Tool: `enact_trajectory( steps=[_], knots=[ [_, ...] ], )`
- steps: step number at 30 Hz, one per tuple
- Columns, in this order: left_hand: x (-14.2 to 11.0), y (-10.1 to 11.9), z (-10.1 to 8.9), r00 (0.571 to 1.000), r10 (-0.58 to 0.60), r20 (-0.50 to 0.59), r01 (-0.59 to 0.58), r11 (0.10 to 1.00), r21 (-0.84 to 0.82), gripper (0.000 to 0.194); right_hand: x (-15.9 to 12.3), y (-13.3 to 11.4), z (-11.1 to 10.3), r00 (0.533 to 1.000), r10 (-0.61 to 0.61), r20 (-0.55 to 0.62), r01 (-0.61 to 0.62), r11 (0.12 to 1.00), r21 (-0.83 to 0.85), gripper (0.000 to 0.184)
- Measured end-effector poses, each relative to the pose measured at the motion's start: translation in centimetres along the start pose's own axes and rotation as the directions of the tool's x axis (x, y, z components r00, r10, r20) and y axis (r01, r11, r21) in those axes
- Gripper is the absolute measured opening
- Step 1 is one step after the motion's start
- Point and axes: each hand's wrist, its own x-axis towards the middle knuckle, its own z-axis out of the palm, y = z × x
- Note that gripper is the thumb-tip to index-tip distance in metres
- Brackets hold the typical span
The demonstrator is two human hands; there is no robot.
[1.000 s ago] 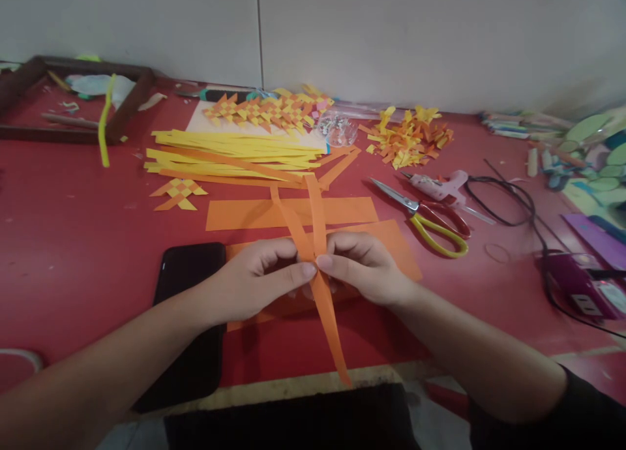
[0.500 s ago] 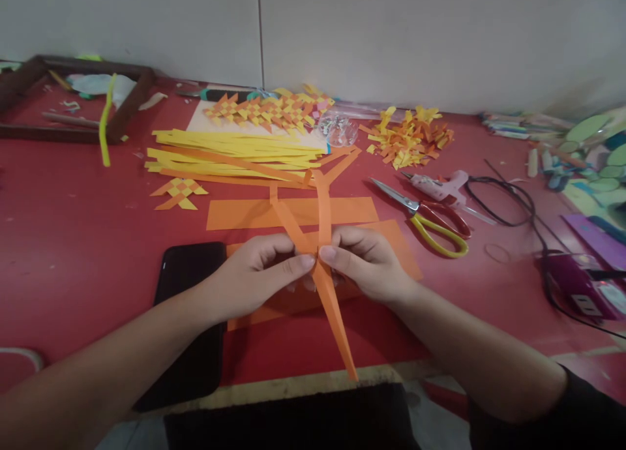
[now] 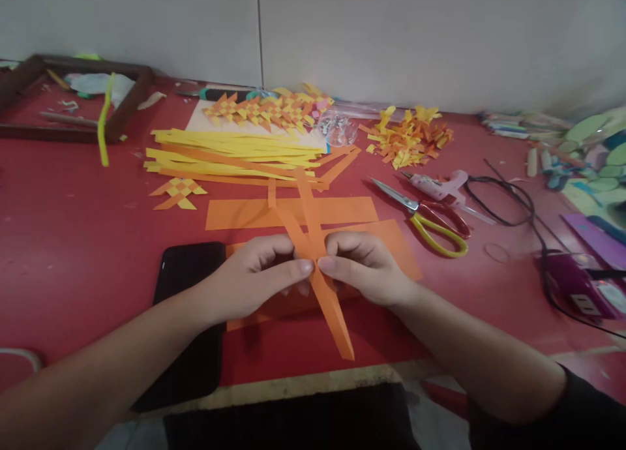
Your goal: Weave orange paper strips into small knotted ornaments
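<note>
Crossed orange paper strips [image 3: 332,310] are pinched between my two hands, over the front middle of the red table. My left hand [image 3: 268,267] is closed on them from the left, thumb on top. From the right, my right hand [image 3: 364,267] grips them the same way, its thumb tip close to the left one. Two ends of the strips point away from me and another slants down toward the table's front edge. Orange paper pieces [image 3: 293,213] lie flat beyond and beneath my hands. The fingers under the strips are partly hidden.
Scissors [image 3: 415,209] and a pink glue gun [image 3: 440,186] lie to the right. Yellow strips [image 3: 235,147], a small woven piece [image 3: 180,193] and a woven chain [image 3: 264,111] lie behind. A black phone [image 3: 190,306] is beside my left forearm; a power socket [image 3: 581,284] sits far right.
The strip's far end has swung left and now lies straighter. The near end has lifted slightly and shows a wider face. Both hands stay nearly in place, still pinching.
</note>
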Motion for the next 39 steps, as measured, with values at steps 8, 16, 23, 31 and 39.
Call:
enact_trajectory(
  steps=[8,16,23,31,39],
  knots=[
    [0.17,-0.17,0.01,0.998,-0.026,-0.051,0.024,0.999,-0.043,0.013,0.11,0.22,-0.06,0.997,-0.052,-0.065,0.05,0.998,-0.033,0.033],
    [-0.37,0.03,0.08,1.0,-0.008,0.028,0.008,1.0,-0.004,0.021,0.17,0.2,0.02,0.992,-0.051,-0.113,0.053,0.999,0.008,0.03],
    [-0.3,-0.1,0.16,0.998,-0.017,0.061,0.019,0.999,-0.033,0.014,0.11,-0.17,-0.11,1.0,-0.021,0.012,0.021,1.0,0.006,0.032],
    [-0.2,0.06,0.2,1.0,0.002,0.025,0.0,0.999,-0.045,0.014,-0.04,0.01,-0.16,0.997,-0.073,-0.006,0.073,0.997,-0.022,0.029],
    [-0.09,-0.2,0.16,1.0,0.017,0.005,-0.017,0.993,-0.117,0.011,0.09,0.13,-0.16,0.993,-0.104,-0.051,0.102,0.994,-0.035,0.028]
  ],
)
